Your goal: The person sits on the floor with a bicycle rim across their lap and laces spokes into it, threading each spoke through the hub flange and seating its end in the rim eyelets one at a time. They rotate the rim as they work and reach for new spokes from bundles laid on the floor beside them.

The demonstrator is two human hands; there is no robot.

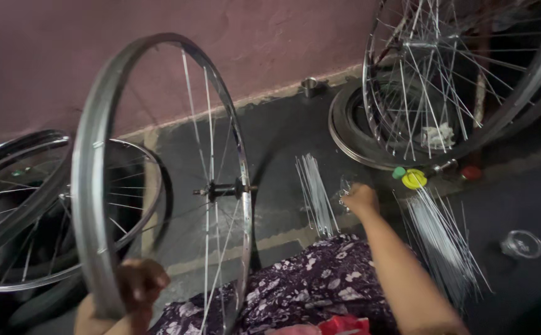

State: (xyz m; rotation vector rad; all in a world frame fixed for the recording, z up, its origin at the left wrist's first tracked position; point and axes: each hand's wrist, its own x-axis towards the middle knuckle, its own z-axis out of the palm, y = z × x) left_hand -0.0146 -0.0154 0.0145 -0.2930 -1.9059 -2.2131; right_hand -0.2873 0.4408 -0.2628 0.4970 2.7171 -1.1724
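Observation:
A silver bicycle wheel rim [88,186] stands upright in front of me, with thin spokes running to a black hub [222,190]. My left hand [139,284] grips the rim at its lower edge. My right hand [360,200] reaches forward to the dark floor, fingers closed around a few small metal pieces next to a bundle of loose spokes [315,193]. A second fan of loose spokes [442,239] lies to the right of my forearm. My lap is covered by purple flowered cloth [320,285].
Spoked wheels [28,211] lie stacked at the left. More spoked wheels [444,74] lean on the pink wall at the right. A yellow and green tool [413,178], a small metal cup [309,85] and a clear plastic cup [522,244] sit on the floor.

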